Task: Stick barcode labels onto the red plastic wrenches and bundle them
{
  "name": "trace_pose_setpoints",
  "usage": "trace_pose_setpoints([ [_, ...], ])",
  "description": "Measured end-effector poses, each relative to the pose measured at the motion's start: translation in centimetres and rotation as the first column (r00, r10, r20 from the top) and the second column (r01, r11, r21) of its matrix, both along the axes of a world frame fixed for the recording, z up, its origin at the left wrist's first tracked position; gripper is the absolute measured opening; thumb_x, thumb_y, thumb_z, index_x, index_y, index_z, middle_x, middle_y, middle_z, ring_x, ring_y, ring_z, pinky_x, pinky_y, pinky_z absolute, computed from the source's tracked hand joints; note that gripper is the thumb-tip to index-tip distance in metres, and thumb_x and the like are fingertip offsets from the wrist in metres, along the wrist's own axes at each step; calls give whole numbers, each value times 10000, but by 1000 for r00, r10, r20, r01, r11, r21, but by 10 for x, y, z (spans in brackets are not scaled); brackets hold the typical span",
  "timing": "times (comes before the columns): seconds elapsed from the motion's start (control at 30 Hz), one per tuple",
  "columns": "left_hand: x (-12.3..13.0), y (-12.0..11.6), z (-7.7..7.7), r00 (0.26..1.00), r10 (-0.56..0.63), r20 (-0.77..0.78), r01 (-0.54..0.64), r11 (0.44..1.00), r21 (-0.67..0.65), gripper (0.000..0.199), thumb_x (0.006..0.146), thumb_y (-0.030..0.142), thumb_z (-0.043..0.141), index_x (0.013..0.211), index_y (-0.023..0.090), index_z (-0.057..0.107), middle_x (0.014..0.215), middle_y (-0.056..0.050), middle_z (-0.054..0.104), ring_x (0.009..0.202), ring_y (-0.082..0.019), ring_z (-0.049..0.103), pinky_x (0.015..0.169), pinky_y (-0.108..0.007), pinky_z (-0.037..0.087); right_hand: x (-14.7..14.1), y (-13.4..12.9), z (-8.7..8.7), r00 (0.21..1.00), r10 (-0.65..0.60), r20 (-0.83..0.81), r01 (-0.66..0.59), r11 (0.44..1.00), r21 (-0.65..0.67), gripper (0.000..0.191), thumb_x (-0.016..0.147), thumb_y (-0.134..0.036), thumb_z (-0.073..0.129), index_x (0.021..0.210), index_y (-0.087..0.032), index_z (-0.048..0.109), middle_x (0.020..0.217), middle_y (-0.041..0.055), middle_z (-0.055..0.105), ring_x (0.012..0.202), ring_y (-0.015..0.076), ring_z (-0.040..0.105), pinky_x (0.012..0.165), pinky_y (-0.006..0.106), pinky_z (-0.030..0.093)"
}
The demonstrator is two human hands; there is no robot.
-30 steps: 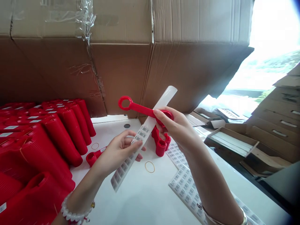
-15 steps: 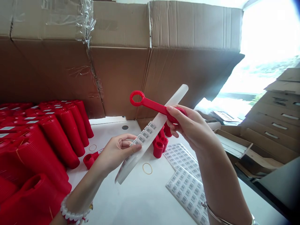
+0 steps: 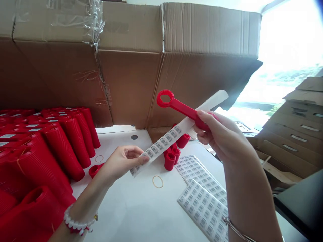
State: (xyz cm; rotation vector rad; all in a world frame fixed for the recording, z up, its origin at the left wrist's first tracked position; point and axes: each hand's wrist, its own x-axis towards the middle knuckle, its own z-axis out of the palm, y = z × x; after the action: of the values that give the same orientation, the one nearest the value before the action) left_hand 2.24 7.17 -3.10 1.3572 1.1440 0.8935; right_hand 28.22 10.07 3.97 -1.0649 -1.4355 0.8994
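Observation:
A strip of barcode stickers (image 3: 161, 143) slants up to the right across the middle, its upper part bare white backing. My left hand (image 3: 123, 163) pinches its lower part between thumb and fingers. My right hand (image 3: 214, 131) is closed on a red plastic ring wrench (image 3: 183, 107), whose open ring points to the upper left. The wrench crosses in front of the strip's bare part; whether my right fingers also grip the strip there is hidden. Beneath the strip, red plastic pieces (image 3: 170, 160) with round hollow ends lie on the white table (image 3: 131, 208).
Large stacks of red pieces (image 3: 63, 144) with labels fill the left. Barcode sticker sheets (image 3: 202, 208) lie at the right front, near a rubber band (image 3: 157, 182). Cardboard boxes (image 3: 131, 80) wall the back, and more cartons (image 3: 297, 127) stand at the right.
My right hand has moved to the right with the wrench, and the strip's upper end has shifted right too. More of the barcode row shows; the strip looks straighter and flatter.

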Motion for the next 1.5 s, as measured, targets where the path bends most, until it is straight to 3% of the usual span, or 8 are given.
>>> trace_pose_setpoints([
  [0.33,-7,2,2,995,-89,49,89,996,10,287,736,363,872,906,196,712,882,-34,765,803,-159,673,744,-276,514,13,0,4,993,-110,-44,110,994,8,259,952,-396,666,791,-195,633,624,-1,519,502,97,433,477,273,348],
  [0.57,-7,-1,3,996,-71,53,70,997,25,291,819,371,809,999,198,659,860,-35,766,807,-168,691,770,-304,539,21,2,3,996,-73,-56,75,997,20,300,941,-450,678,786,-193,671,620,8,517,498,105,428,457,278,341],
  [0.87,-11,1,2,976,-218,0,218,976,4,319,918,450,695,1091,188,646,856,-19,749,710,-147,698,800,-323,555,24,-1,3,995,-36,-97,37,999,5,324,922,-471,705,754,-195,683,602,-3,480,499,103,420,431,246,341],
  [0.97,-14,-1,-1,941,-338,-23,338,941,-22,372,903,450,717,1168,208,618,896,-22,752,822,-176,716,852,-344,548,19,1,0,998,-17,-61,18,1000,6,334,927,-491,695,773,-195,673,610,-8,491,498,98,437,431,226,362],
  [1.07,-13,-6,-2,904,-418,-93,417,909,-25,440,831,440,801,1186,237,637,1147,-60,730,1090,-229,679,961,-371,514,9,5,-5,999,46,8,-46,999,2,343,908,-526,703,821,-196,660,607,-17,508,488,101,452,419,216,380],
  [1.17,-5,-11,-1,924,-359,-134,368,929,45,457,812,496,804,1166,259,640,1325,-64,638,1212,-250,611,1008,-383,488,-4,6,-8,992,101,75,-99,994,-37,364,909,-545,691,840,-193,631,600,-17,524,482,111,474,417,225,394],
  [1.37,17,-14,-7,994,-107,-11,107,988,113,370,831,513,776,1047,243,643,956,-19,685,851,-205,669,775,-341,511,-30,0,-13,975,195,110,-191,980,-48,339,969,-512,634,862,-196,573,547,-47,513,430,90,472,423,209,379],
  [1.5,19,-8,-11,996,-64,59,54,986,158,233,883,402,732,1033,227,706,981,-44,730,900,-220,687,801,-341,517,-41,-2,-15,971,207,117,-196,976,-97,366,980,-544,602,863,-200,558,550,-53,524,408,80,458,414,205,371],
])
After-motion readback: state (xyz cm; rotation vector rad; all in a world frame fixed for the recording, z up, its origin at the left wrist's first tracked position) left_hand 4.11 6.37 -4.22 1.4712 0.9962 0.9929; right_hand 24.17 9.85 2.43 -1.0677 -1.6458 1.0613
